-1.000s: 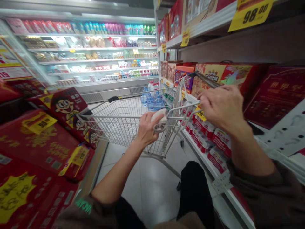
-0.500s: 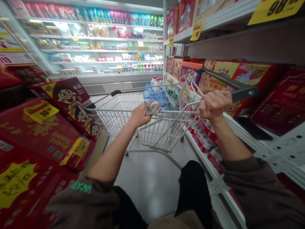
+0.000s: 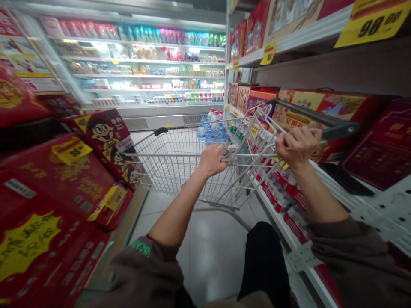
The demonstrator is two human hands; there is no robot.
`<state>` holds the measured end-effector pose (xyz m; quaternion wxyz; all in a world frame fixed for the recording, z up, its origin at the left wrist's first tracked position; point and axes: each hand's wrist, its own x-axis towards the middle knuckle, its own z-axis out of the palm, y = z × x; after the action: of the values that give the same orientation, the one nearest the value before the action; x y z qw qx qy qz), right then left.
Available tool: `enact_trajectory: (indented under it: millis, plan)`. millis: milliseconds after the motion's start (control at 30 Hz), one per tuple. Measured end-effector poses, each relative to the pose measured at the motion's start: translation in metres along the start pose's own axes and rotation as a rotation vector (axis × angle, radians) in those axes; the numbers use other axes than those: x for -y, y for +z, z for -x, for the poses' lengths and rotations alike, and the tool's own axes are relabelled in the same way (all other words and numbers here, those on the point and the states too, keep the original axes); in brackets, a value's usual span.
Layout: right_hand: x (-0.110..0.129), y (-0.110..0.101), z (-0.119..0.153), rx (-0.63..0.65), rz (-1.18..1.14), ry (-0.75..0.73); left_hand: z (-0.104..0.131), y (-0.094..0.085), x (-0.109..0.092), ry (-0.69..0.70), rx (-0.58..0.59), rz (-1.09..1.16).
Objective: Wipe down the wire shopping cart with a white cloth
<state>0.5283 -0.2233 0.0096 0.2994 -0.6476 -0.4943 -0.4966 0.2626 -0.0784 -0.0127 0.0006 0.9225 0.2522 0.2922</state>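
Observation:
An empty wire shopping cart (image 3: 167, 156) stands sideways in front of me, its long bar handle (image 3: 305, 112) on the right. My left hand (image 3: 212, 160) is closed round a crumpled grey-white cloth (image 3: 228, 152), which lies against the near top rail of the basket. My right hand (image 3: 298, 144) is curled in a fist round the cart's frame just below the handle's grey end cap. The fingers hide the exact tube it grips.
Stacked red gift boxes (image 3: 73, 175) crowd the left side. On the right run white shelves (image 3: 289, 47) with boxes, red-wrapped packs (image 3: 272, 192) and yellow price tags. Bottled water (image 3: 212, 130) stands beyond the cart, before a lit refrigerated display (image 3: 144, 77). My knee (image 3: 265, 261) is below.
My left hand has slid right along the cart's top rail with the cloth. My right hand keeps its hold on the frame. The whole view has shifted slightly.

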Motion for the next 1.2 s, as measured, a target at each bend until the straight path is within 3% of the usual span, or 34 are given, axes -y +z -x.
enact_trajectory:
  millis: [100,200,300,433,533,600,700,767,867,967,1033,1133,1200]
  plan:
    - [-0.011,-0.001,0.002,-0.013,0.034,-0.002,-0.002,0.008,-0.036,0.085,-0.008,-0.007]
    - [-0.022,-0.004,0.005,0.004,0.02,-0.008,-0.001,0.013,-0.052,0.106,-0.043,-0.002]
    - [-0.034,-0.006,0.006,0.051,0.011,0.003,0.007,0.011,-0.043,0.093,-0.043,0.0]
    - [-0.038,-0.012,0.006,0.094,0.103,0.02,0.027,-0.001,-0.005,0.01,-0.036,-0.014]
    - [-0.019,-0.021,0.008,0.038,0.136,0.059,0.039,-0.011,0.02,-0.062,-0.046,-0.054]
    - [0.007,-0.022,0.012,0.041,0.094,0.009,0.043,-0.014,0.024,-0.089,-0.039,-0.096]
    - [0.052,-0.011,0.023,0.177,-0.003,-0.169,0.04,-0.011,0.01,-0.068,-0.03,-0.145]
    - [0.077,0.003,0.032,0.263,-0.063,-0.196,0.038,-0.005,-0.004,-0.022,-0.055,-0.158]
    - [0.091,0.016,0.043,0.324,-0.084,-0.214,0.038,0.002,-0.016,0.025,-0.098,-0.162]
    - [0.073,0.012,0.049,0.247,-0.071,-0.364,0.039,0.002,-0.01,0.025,-0.084,-0.149]
    - [0.044,0.0,0.046,0.082,-0.043,-0.414,0.04,0.0,-0.002,0.006,-0.077,-0.139]
    - [-0.015,-0.019,0.031,-0.275,0.086,-0.201,0.042,0.0,0.012,-0.016,-0.112,-0.139]
    - [-0.054,-0.03,0.017,-0.357,0.196,-0.029,0.043,0.002,0.019,-0.02,-0.144,-0.144]
